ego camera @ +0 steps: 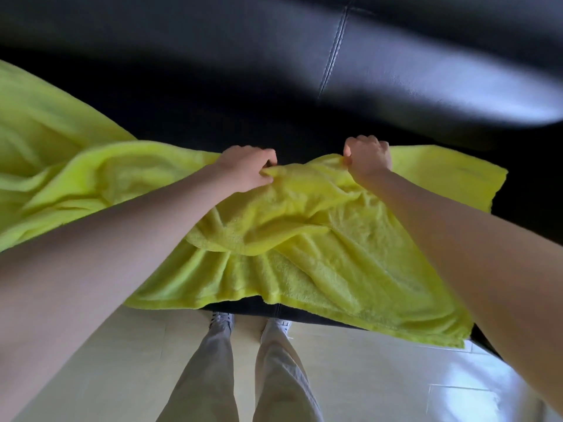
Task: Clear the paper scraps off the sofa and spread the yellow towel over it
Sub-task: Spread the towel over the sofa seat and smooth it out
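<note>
Spreading step: left hand (248,169) and right hand (367,156) each pinch the fluffy yellow terry towel (304,239), bunched on the black leather sofa (396,71); next, draw its far edge flat

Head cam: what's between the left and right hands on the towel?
Only a short raised fold of the yellow towel spans the left hand and right hand; black sofa behind, in the head view.

One head-worn wide-angle view looks steeply down, close over the sofa (396,71) seat and floor (365,376).
</note>
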Motion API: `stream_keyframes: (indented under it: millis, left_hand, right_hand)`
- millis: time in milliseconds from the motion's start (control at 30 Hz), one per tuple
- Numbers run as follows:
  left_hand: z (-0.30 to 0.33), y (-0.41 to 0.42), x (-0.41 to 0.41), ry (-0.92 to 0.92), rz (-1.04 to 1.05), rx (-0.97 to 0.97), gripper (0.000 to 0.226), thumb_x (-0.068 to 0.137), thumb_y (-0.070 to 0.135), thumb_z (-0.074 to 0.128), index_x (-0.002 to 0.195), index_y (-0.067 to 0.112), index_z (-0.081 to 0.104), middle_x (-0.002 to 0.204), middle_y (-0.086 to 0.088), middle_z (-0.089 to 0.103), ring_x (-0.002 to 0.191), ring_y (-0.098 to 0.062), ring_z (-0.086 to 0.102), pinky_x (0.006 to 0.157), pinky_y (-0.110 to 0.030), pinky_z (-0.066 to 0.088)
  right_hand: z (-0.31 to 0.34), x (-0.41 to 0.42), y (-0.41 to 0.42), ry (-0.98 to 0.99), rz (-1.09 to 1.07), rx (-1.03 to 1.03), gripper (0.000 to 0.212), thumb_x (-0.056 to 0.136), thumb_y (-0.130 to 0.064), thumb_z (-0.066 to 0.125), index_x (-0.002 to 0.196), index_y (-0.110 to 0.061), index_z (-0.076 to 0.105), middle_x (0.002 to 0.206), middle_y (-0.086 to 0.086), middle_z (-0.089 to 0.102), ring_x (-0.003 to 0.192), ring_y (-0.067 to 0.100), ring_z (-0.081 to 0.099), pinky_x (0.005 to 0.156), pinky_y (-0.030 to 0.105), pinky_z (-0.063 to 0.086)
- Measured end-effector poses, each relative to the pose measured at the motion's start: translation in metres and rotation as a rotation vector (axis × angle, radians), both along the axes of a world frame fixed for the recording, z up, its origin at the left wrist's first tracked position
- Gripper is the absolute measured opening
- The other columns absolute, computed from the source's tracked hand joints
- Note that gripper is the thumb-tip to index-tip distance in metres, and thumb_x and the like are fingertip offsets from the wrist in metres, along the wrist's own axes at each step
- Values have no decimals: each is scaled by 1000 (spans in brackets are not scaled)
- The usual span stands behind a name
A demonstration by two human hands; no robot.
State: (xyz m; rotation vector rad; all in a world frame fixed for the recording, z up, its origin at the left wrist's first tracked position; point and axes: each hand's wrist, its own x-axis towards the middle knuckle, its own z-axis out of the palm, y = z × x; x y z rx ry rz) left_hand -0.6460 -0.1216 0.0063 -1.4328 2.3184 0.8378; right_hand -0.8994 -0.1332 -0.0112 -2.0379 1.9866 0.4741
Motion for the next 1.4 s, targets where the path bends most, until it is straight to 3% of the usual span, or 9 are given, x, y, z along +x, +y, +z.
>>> stream_keyframes:
  millis: [133,233,400,467,600,767,900,1100,1400]
  left_hand:
    - [17,24,0,413,112,-408,17,85,28,61,98,17,59,88,13,49,75,-8,50,61,-25,37]
    - [23,58,10,591,-90,-551,18,79,21,64,95,16,58,80,11,52,64,-7,51,51,-22,43]
    - [2,100,15,203,-262,66,30,92,55,43,106,29,46,73,14,56,51,-2,51,42,-18,37]
    - [0,94,10,315,1,-35,38,95,53,30,99,21,51,68,9,58,47,-6,50,41,-23,33]
    - [-8,61,-4,283,416,-356,22,98,36,46,93,18,57,70,7,61,60,-14,57,52,-31,45]
    - [-15,36,-15,183,197,34,9,83,26,63,92,28,64,91,11,64,87,-14,62,74,-32,52]
    - [-18,41,-21,74,-2,-110,19,86,39,60,101,28,63,100,9,62,97,-17,58,80,-32,44]
    - [-23,48,-17,88,-89,-249,14,90,31,57,99,23,64,98,5,64,93,-20,58,79,-33,43]
    - [-29,47,-12,307,21,-97,27,90,45,56,100,21,62,93,9,59,88,-10,50,71,-27,42]
  right_hand:
    - [3,-12,11,-21,-22,-184,22,89,-1,49,109,-8,54,109,11,57,105,31,50,91,38,36]
    - [4,-20,21,-105,-89,-334,17,91,0,46,104,-6,54,102,12,60,98,32,53,89,39,38]
    - [5,-31,36,-195,165,-234,10,92,-6,47,93,-10,55,83,7,63,84,29,56,90,38,38]
    - [5,-35,43,-201,212,-137,12,95,-13,44,95,-13,56,83,5,64,84,28,58,89,37,37]
    - [3,-44,56,-136,144,-48,27,102,-27,33,103,-11,55,79,11,67,76,33,61,93,38,36]
    - [-3,-47,62,-154,-43,57,18,98,-25,46,112,-16,53,93,9,69,86,31,63,94,38,37]
    - [-7,-46,60,-196,-182,44,27,93,-21,56,120,-14,55,116,9,57,102,32,60,88,40,46]
    - [-13,-42,54,-50,-18,-15,22,95,-13,50,115,-12,60,122,7,53,120,26,45,97,42,34]
    - [0,-50,35,-307,-5,-141,14,93,-3,46,103,-9,54,104,6,55,100,24,49,86,34,34]
